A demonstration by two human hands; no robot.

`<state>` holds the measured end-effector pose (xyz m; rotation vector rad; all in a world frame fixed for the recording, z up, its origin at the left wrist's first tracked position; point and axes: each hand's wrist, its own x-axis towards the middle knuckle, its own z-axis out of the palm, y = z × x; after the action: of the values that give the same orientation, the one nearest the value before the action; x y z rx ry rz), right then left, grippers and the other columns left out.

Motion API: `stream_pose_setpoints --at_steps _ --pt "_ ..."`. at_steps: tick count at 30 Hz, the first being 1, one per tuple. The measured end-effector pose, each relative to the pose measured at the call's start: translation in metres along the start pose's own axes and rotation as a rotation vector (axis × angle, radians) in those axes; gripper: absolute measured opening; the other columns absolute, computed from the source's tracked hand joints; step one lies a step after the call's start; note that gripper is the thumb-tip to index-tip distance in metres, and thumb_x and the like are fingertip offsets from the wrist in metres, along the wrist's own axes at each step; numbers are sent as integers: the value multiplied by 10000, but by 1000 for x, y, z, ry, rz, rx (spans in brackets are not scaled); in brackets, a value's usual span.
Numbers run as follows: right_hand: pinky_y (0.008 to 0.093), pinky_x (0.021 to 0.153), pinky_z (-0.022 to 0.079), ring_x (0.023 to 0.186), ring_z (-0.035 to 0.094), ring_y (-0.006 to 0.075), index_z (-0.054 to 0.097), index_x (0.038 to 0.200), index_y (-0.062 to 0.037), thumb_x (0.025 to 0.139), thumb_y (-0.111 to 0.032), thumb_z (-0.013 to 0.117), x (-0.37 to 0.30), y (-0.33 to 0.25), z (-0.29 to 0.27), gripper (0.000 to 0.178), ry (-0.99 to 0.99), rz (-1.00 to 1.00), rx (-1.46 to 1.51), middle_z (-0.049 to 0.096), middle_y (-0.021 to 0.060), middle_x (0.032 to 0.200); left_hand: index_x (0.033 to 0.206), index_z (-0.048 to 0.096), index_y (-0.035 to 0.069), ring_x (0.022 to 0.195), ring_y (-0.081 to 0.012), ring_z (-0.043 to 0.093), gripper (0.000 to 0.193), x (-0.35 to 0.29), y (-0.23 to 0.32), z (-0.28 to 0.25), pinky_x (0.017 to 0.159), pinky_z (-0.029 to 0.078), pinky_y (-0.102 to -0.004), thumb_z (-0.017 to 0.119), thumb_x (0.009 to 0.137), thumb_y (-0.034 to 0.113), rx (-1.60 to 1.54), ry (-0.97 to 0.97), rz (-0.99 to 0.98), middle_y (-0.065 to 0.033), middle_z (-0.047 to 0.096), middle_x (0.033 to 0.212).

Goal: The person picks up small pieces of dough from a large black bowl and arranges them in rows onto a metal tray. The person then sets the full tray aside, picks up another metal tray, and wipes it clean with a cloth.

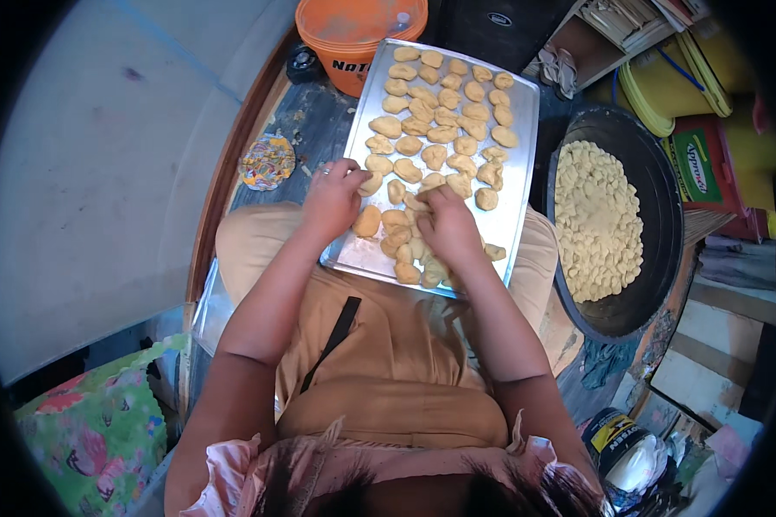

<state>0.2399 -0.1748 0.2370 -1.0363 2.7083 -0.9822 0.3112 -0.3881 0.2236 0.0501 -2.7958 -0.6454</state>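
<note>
A shiny metal baking tray [519,129] lies tilted across my lap, with rows of flattened, yellowish dough pieces [434,156] over its far and middle part. Several more pieces are heaped loosely near its close edge [405,241]. At the tray's left side my left hand [332,200] has its fingers closed on a dough piece [372,183]. My right hand [450,222] reaches over the heap, fingers bent down and closed around a piece by the middle of the tray. That piece is partly hidden under the fingers.
A wide black basin [616,319] piled with small dough pieces [597,224] stands at the right. Beyond the tray is an orange bucket [341,52]. Yellow buckets [672,82] and a red-green container [703,164] sit far right. A round patterned cloth [268,162] lies left, beside a pale wall [121,172].
</note>
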Motion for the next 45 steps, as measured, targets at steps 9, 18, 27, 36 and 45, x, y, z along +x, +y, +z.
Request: stream_pose_setpoints --at_steps 9,18,27,36,45 --pt "429 760 492 884 611 341 657 909 -66 742 -60 588 3 4 -31 181 -190 314 184 639 154 858 1048 659 151 1070 -236 508 285 18 26 12 914 348 -402 653 763 133 62 -133 250 -16 586 1083" --pt "434 750 482 877 596 348 596 919 -52 760 -62 644 7 17 -10 167 2 135 216 597 146 887 921 665 121 1030 -222 514 160 28 44 21 873 345 -401 653 763 139 -8 -92 322 -15 589 974" --pt "394 738 482 867 602 317 605 969 -41 738 -120 697 -12 14 -34 261 -189 128 170 611 143 917 918 663 123 1006 -225 514 150 27 41 17 887 337 -402 659 773 163 -62 -128 284 -14 579 946" --pt "399 698 490 777 626 325 599 1036 -30 739 -162 733 -21 28 -41 351 -48 447 377 629 147 839 983 685 148 1126 -260 449 247 8 55 16 932 320 -412 723 749 220 -12 -158 265 -51 523 1152" --pt "402 731 502 827 633 342 582 1036 -53 725 -16 655 -35 36 -51 322 -9 467 297 624 160 887 943 677 137 1113 -224 455 244 -1 65 8 922 329 -418 711 705 179 3 -308 304 -27 514 1080"
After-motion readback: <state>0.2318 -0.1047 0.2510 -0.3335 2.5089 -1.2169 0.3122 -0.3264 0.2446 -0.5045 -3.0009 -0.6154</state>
